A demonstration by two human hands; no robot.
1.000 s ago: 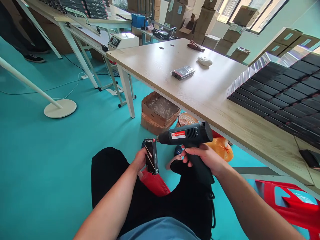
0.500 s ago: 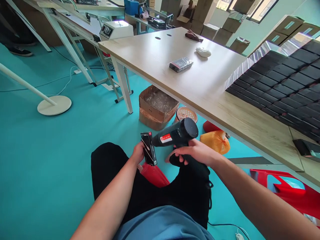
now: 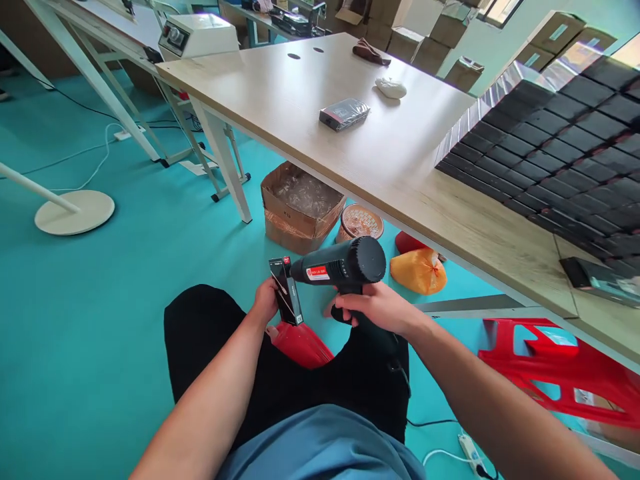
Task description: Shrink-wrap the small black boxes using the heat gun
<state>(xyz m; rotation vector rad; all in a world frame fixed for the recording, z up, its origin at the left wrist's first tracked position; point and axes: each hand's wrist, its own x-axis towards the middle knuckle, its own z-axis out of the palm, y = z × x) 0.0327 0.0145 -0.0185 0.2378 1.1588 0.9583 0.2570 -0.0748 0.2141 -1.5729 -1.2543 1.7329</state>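
Note:
My left hand (image 3: 266, 300) grips a slim black box (image 3: 287, 293) with a small red corner, held upright above my lap by its left side. My right hand (image 3: 367, 305) is wrapped round the handle of a black heat gun (image 3: 345, 262) with a red label. The gun's nozzle points left and sits close against the upper right edge of the box; whether they touch I cannot tell. Below the box, a red seat (image 3: 303, 345) shows between my knees.
A wooden table (image 3: 280, 100) stands ahead, bearing a film-wrapped box (image 3: 345, 114), a white bundle (image 3: 391, 87) and stacked black boxes (image 3: 540, 147). Beneath are a carton of clear film (image 3: 287, 227), a round bin (image 3: 359, 220) and an orange bag (image 3: 419, 272). A power strip (image 3: 470, 450) lies at lower right.
The whole view has shifted, so the table and floor things appear farther left and slightly higher. Both hands keep their holds, with the heat gun still beside the box.

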